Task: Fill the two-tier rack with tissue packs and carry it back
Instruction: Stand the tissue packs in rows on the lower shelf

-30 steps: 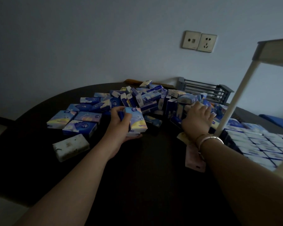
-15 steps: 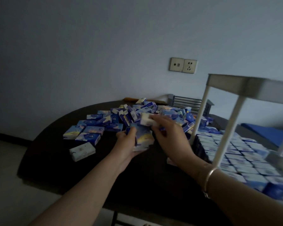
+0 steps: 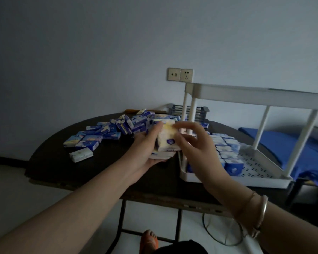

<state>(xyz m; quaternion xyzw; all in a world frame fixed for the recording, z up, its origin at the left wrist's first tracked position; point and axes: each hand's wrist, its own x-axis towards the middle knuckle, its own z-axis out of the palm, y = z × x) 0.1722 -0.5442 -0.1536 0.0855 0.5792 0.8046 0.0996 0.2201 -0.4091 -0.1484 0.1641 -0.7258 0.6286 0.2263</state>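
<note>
- One dark table (image 3: 92,173) spans the scene, with a pale wall behind it carrying two sockets (image 3: 180,74).
- Two tiers make up the white rack (image 3: 261,177), which stands on the table's right part; its top tier shows only its rim from here, so what it holds cannot be told.
- Several rows of packs (image 3: 226,147) lie side by side on the rack's perforated lower tier, filling its left part, while the right part shows bare holes.
- A blue mat (image 3: 275,142) lies beyond the rack to the right.
- A loose heap (image 3: 121,125) of blue tissue packs sprawls across the far side of the table, left of the rack.
- A dark slatted holder (image 3: 200,110) sits at the wall behind the heap.
- The left hand (image 3: 147,145) is curled round a small stack (image 3: 166,142) of packs, thumb on top, held above the table just left of the rack.
- The right hand (image 3: 195,143) touches the stack's right side with its forefinger tip; the other fingers are spread and loosely bent, gripping nothing.
- A single white pack (image 3: 81,154) lies apart at the heap's near left edge.
- Bangles (image 3: 259,215) circle the right wrist.
</note>
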